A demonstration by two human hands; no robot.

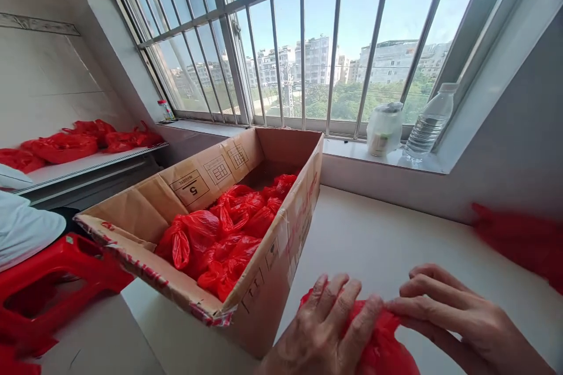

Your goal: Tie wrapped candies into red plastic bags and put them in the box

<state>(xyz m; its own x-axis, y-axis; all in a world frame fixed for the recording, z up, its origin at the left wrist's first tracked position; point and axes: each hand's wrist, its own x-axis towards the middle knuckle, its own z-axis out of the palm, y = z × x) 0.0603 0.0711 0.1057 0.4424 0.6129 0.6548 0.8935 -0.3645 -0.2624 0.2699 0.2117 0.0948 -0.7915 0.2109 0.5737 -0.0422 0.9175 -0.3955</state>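
Now both hands, left (323, 328) and right (444, 310), pinch red bag (380, 348) (axis unclear).

Both hands (373, 319) low, fingers curled

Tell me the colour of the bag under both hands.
Red; the bag shows best in the head view.

The single head-worn camera looks forward and down from close above the tabletop (378, 246), with the cardboard box (264, 287) at 11 o'clock and the barred window (303, 41) at 12 o'clock.
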